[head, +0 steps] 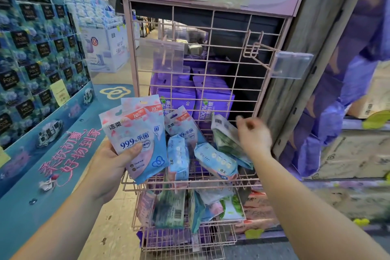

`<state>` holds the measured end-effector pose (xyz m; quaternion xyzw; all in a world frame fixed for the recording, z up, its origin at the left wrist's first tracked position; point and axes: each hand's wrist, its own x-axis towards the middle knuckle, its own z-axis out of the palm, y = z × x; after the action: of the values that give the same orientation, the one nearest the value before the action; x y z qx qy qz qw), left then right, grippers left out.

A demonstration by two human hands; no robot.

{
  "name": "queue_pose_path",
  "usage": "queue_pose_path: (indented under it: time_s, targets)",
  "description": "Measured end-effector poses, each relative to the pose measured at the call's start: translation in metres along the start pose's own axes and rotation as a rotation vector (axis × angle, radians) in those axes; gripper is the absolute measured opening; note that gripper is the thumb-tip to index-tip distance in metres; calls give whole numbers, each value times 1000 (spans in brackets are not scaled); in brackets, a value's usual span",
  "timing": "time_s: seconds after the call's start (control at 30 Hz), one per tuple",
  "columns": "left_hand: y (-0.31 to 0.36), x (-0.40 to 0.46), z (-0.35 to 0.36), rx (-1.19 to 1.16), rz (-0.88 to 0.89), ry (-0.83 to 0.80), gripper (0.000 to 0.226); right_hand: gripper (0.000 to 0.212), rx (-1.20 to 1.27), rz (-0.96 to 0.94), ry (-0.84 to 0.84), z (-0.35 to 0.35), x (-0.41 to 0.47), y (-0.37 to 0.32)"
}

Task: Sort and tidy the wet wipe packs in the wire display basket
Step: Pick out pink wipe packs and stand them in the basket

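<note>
Sorting in hand: a fan of pink-blue wet wipe packs [137, 139] is held in the left hand [109, 167], while the right hand [254, 136], loosely curled and empty, is poised beside the green packs [229, 139] in the wire basket [190, 182], judged next for gathering.

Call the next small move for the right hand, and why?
Probably close the right hand on the green-backed pack leaning in the upper wire basket and lift it out. That hand hovers beside it, fingers loosely curled, holding nothing, while the left hand already grips a stack of pink-and-blue packs. The green pack looks the odd one among the blue ones.
</note>
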<state>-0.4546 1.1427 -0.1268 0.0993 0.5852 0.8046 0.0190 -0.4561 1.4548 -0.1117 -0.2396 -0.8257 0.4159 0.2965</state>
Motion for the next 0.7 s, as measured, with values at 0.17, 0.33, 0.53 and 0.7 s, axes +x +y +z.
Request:
queue_pose_path:
  time_s: [0.17, 0.33, 0.53, 0.7]
  targets:
    - [-2, 1, 1, -12, 1, -14, 80, 76, -376, -354, -510, -1, -3, 15]
    - [-3, 1, -4, -24, -2, -14, 87, 12, 1, -304, -313, -19, 12, 20]
    - [-6, 1, -3, -54, -22, -18, 91, 16, 270, 1, -378, -20, 19, 24]
    - [-4, 2, -4, -30, -26, -11, 98, 95, -223, -160, -691, -12, 7, 37]
